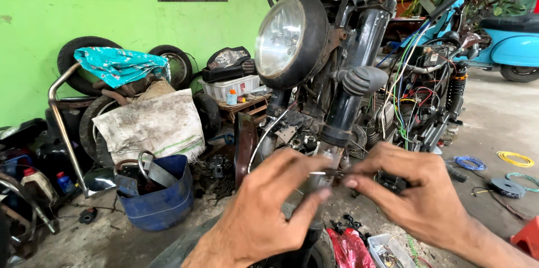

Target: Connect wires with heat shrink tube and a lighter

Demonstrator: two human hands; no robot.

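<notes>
- Small metal part [324,173], lower centre, pinched between my left hand [269,212] and right hand [412,192].
- Motorcycle headlight [281,38] sits above, upper centre.

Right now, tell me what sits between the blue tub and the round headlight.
In the head view, between the blue tub and the headlight stands a wooden crate bearing a clear plastic box, with a dark tyre beside it.

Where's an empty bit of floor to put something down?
Bare concrete lies right of the motorcycle, past the yellow wire coil, before the blue scooter. A smaller patch lies left of the blue bucket. The green wall side is crowded.
</notes>
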